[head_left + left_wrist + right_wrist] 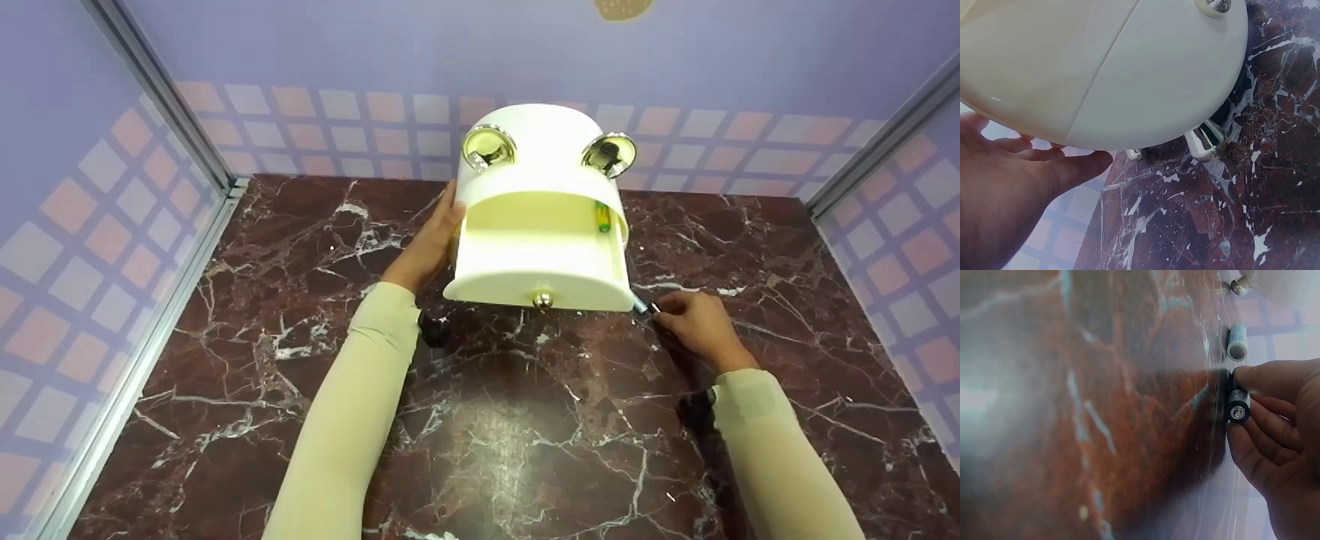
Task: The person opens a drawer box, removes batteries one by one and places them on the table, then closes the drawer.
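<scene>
A white rounded box [536, 135] stands on the marbled table with its drawer [536, 247] pulled out towards me. A gold knob [543, 299] sits on the drawer's front. Inside, at the right wall, lies a green and yellow battery [604, 217]. My left hand [431, 240] rests along the box's left side, thumb extended by its lower edge in the left wrist view. At the drawer's right front corner, my right hand [697, 326] pinches a black battery [1238, 406] between thumb and fingers, low over the table. A pale battery [1237, 343] lies just beyond it.
Two round shiny cups [488, 148] stick out from the box's upper front. Shiny metal feet [1204, 140] are under the box. A tiled-pattern wall [360, 127] closes the back, with side panels left and right. The table [495, 450] stretches towards me.
</scene>
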The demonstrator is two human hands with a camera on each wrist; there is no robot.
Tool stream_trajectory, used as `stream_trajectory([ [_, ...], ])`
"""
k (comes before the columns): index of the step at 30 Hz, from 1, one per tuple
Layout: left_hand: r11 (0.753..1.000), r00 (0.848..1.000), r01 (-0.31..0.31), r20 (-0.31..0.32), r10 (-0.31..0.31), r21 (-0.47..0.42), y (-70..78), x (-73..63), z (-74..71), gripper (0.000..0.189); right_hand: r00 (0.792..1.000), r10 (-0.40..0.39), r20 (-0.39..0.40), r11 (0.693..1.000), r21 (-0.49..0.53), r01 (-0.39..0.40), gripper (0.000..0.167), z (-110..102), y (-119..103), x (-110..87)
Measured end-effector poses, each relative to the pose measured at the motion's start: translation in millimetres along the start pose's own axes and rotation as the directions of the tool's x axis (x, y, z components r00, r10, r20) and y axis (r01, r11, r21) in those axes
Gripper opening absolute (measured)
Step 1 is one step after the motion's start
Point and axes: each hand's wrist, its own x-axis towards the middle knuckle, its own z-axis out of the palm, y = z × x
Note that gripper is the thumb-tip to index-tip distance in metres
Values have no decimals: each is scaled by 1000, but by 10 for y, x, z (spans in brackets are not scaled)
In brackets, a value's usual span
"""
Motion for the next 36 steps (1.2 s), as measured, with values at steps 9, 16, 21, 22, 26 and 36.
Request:
stream_trajectory([
  [9, 1000, 1000, 19, -3, -19, 17, 1, -8, -13, 125, 1000, -16, -13, 1000, -6, 16, 19, -10, -19, -15],
  [16, 1000, 1000, 14, -4, -14, -4, 5, -10, -5, 125, 1000, 4, -18, 1000, 20, -3, 19, -62, -40, -38],
  [21, 1000, 1000, 10, 0, -10, -18, -7, -14, -2, 125, 1000, 8, -27, 999, 47, -7, 22, -111, -90, -70],
  [22, 1000, 1000, 7, 0, -7, -16, -11, -12, -4, 126, 999, 2, -33, 999, 53, 0, 22, -122, -107, -75],
  [26, 1000, 1000, -4, 18, 5, -30, -34, -2, -14, 129, 995, -38, -90, 997, 60, 43, 20, -160, -198, -89],
  [36, 999, 1000, 18, 4, -18, -34, -17, -7, 10, 128, 948, -132, -288, 983, 89, 163, 22, -257, -464, -85],
])
